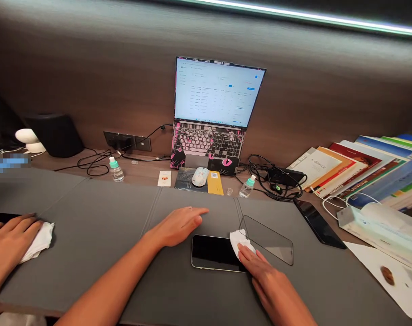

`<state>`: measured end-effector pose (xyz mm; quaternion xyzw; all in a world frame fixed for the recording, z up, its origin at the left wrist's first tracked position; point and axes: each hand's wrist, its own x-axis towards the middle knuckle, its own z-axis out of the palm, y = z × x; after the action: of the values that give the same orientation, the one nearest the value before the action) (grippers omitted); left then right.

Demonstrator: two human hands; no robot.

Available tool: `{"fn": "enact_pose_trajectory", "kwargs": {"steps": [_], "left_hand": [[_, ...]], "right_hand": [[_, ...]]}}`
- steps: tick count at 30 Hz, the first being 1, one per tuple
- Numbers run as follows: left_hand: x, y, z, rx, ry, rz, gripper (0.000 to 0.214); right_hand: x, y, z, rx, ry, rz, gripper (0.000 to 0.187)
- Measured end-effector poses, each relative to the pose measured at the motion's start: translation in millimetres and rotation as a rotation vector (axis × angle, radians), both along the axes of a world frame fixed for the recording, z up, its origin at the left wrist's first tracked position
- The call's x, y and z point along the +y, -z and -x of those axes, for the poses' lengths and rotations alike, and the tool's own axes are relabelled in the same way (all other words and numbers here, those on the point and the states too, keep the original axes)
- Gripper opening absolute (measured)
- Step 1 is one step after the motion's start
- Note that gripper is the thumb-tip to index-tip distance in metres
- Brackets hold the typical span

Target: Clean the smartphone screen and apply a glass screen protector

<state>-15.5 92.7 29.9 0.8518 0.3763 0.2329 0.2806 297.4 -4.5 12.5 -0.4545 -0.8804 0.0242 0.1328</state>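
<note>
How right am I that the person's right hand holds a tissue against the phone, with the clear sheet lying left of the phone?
Not quite: in the head view, the clear sheet lies right of the phone. The right hand does hold the tissue.

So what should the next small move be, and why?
I'd probably slide the right hand and its tissue leftward over the phone: the tissue lies only at the phone's right end, most of the screen is uncovered, and the left hand isn't covering it.
</note>
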Motion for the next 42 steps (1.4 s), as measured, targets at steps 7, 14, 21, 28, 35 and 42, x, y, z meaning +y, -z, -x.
{"fn": "enact_pose_trajectory", "kwargs": {"steps": [7,14,21,28,35,42], "left_hand": [[-1.9,-4.4,-3.2,-0.038,0.03,0.035,0.078],[2.2,0.0,1.4,-0.032,-0.038,0.06,0.081],[-6.7,-4.2,-4.4,-0.102,0.087,-0.009,0.073],[-9.5,-9.7,-14.7,-0.101,0.064,-0.093,0.049],[9.7,-6.7,-4.0,-0.023,-0.469,-0.013,0.023],[11.5,3.3,-4.9,0.144,-0.555,-0.092,0.037]], "right_hand": [[-29.8,11.9,1.9,-0.035,-0.032,-0.024,0.088],[7.6,6.1,27.0,-0.067,-0.071,0.058,0.093],[1.3,-17.4,79.3,0.06,-0.271,0.164,0.072],[38.1,-61.0,85.2,0.341,-0.144,0.039,0.058],[64.7,-57.3,3.8,0.14,0.305,0.007,0.069],[46.8,-21.8,-79.1,-0.04,0.405,0.095,0.093]]}}
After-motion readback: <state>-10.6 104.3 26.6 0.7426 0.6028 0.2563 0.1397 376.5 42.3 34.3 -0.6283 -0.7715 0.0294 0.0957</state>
